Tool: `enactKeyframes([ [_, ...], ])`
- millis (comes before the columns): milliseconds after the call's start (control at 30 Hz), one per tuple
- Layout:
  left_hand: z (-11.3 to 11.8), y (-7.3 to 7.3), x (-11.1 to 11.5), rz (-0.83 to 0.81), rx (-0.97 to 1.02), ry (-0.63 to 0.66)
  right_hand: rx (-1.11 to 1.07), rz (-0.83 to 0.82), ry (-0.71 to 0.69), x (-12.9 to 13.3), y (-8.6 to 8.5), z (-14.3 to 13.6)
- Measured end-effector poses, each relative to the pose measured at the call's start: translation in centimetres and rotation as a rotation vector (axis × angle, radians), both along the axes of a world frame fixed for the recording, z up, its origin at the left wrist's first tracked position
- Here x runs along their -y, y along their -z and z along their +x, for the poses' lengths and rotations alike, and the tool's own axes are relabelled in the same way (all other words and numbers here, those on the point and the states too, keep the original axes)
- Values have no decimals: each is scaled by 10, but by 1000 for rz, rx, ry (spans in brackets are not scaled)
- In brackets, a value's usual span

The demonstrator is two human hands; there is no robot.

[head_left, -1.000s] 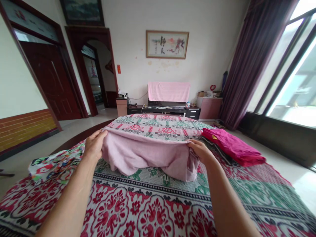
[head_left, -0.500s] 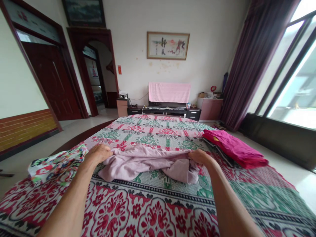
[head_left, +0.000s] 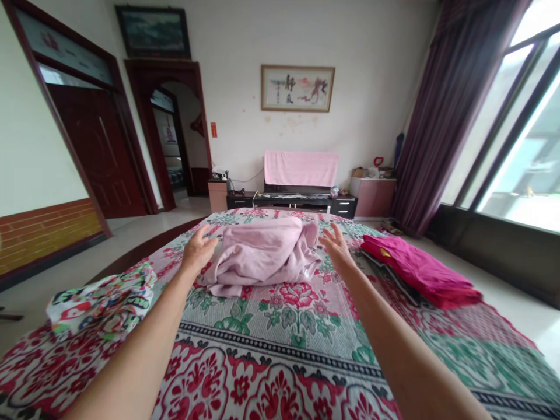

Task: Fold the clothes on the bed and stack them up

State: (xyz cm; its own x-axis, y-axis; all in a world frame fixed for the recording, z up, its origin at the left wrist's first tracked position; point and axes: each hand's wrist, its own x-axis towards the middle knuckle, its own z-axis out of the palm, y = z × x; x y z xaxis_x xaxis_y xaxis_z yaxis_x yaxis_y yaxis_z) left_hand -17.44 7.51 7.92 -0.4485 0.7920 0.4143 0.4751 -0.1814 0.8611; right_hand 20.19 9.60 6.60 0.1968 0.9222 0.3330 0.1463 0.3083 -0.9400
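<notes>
A pale pink garment (head_left: 262,254) lies loosely bunched on the flowered cloth (head_left: 280,338), in the middle of the view. Just left of the garment, my left hand (head_left: 199,249) is held with its fingers apart and nothing in it. On the garment's right side my right hand (head_left: 336,244) also has its fingers spread and holds nothing. Small gaps show between each hand and the garment.
Folded bright pink clothing (head_left: 420,271) lies at the right over darker cloth. A crumpled multicoloured cloth (head_left: 102,303) sits at the left, beside my left forearm. A pink towel (head_left: 301,168) covers a screen on the far cabinet.
Both hands have let go of the pale pink garment, moved farther forward and opened. The garment is now farther away, in a narrower, taller heap instead of stretched between the hands.
</notes>
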Motion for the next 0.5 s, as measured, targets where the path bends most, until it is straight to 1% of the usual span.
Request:
enactKeyframes([
  [67,-4,24,5,-120,-102,-70,66,-59,133,6,26,6],
  [133,-9,49,11,-232,-165,-121,233,-181,270,12,50,13],
  [200,-14,68,16,-319,-202,-142,414,-249,337,18,65,15],
  [233,-15,75,18,-338,-213,-145,495,-260,343,20,69,13],
  [267,-16,81,20,-346,-222,-141,566,-258,324,23,71,9],
  [333,-16,85,23,-364,-254,-109,677,-231,237,28,70,-3],
  [400,-16,84,26,-427,-328,-45,787,-180,150,35,68,-17],
  [433,-16,82,28,-465,-377,-9,848,-154,131,38,68,-24],
  [500,-17,79,30,-503,-482,20,958,-120,160,44,71,-34],
])
